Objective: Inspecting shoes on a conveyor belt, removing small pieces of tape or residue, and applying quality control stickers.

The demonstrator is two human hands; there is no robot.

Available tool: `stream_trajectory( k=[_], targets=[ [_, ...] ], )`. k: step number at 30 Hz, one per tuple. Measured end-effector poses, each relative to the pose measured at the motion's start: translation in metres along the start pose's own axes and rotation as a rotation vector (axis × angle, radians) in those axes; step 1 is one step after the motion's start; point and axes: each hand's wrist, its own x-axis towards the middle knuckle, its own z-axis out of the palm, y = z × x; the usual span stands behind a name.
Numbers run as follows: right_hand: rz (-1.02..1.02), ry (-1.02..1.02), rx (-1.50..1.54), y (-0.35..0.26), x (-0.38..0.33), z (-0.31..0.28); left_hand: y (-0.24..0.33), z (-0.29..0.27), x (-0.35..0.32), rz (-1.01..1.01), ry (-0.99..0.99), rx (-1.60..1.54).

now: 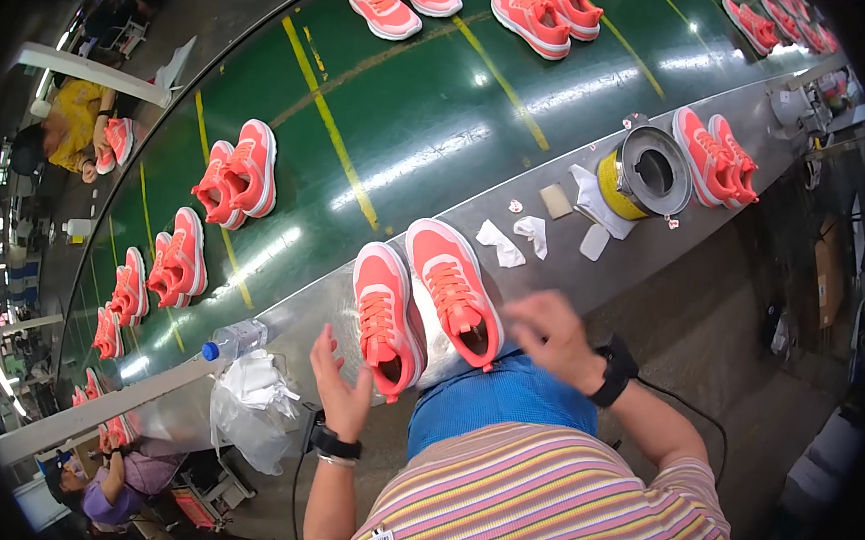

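Grey counter (554,248) beside a green conveyor belt (413,118) carries a pair of coral sneakers (425,305) at its near edge, side by side, heels toward the person, toes pointing up toward the belt. Both hands hover empty with fingers spread: left hand (341,389) palm-up just beside the left heel, right hand (553,334), blurred, just beside the right shoe.

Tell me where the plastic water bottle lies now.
In the head view, the water bottle lies at the person's left, on the metal ledge, above the white plastic bag.

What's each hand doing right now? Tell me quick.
Left hand: open, holding nothing, just beside the left shoe.
Right hand: blurred, seems to hold nothing, next to the right shoe.
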Motion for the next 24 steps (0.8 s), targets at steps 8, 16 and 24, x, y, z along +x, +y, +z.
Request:
stream_trajectory(
  k=[8, 16, 24],
  targets=[
    [-0.417, -0.479, -0.497, -0.002, -0.008, 0.097, -0.031, 0.045, -0.013, -0.404, -0.518, -0.788],
    [-0.199, -0.611, -0.259, -0.045, 0.077, 0.035, -0.016, 0.017, 0.011, -0.384, -0.335, -0.625],
    [-0.121, -0.409, 0.044, -0.054, 0.201, -0.239, 0.033, 0.04, 0.095, -0.229, -0.324, -0.497]
  ],
)
